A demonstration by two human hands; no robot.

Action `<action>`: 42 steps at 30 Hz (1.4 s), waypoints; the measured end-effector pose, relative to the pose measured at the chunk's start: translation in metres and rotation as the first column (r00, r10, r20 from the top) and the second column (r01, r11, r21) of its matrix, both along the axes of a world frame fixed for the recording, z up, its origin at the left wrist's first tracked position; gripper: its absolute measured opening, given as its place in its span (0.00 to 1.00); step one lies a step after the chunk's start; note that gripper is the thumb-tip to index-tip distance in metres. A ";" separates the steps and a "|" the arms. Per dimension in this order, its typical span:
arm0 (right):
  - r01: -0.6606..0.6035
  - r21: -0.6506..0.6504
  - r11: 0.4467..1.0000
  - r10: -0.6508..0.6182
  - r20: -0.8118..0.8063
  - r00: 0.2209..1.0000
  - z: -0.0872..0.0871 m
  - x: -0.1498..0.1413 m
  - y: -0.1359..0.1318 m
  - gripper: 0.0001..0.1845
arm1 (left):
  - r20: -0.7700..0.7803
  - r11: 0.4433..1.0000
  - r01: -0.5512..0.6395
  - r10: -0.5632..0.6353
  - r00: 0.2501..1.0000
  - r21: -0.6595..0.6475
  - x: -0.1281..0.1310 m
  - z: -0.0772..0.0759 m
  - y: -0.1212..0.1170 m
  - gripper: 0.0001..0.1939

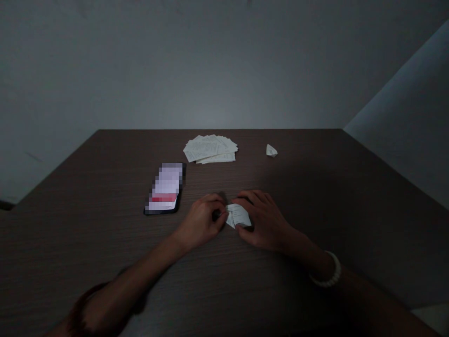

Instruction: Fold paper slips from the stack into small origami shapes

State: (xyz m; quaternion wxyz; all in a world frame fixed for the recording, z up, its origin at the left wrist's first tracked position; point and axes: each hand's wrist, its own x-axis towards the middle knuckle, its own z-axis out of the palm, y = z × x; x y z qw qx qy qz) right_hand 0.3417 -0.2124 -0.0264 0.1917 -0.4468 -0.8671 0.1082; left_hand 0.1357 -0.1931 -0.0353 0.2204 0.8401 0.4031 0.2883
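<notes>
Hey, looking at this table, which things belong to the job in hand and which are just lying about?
Belongs to the job:
- folded paper, between the left hand and right hand
- printed sheets, probably; similar-looking paper
- small paper piece, probably; also looks folded

Just lying about:
- phone, apparently; untouched, screen blurred out

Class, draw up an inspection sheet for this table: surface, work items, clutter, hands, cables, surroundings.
Surface: dark brown, wood-grained table.
Work items: small, partly folded white printed paper; fanned white printed sheets behind; small white folded paper piece, back right.
Clutter: black-edged rectangular phone, left of centre, screen pixelated.
Hands: left hand pinches the partly folded paper's left edge; right hand touches its right side.
Cables: nothing seen.
Surroundings: grey wall behind.
</notes>
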 end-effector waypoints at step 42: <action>0.002 0.024 1.000 -0.003 0.031 1.000 -0.002 0.001 0.000 0.26 | -0.141 0.983 0.094 -0.071 0.987 0.159 0.002 -0.004 -0.009 0.11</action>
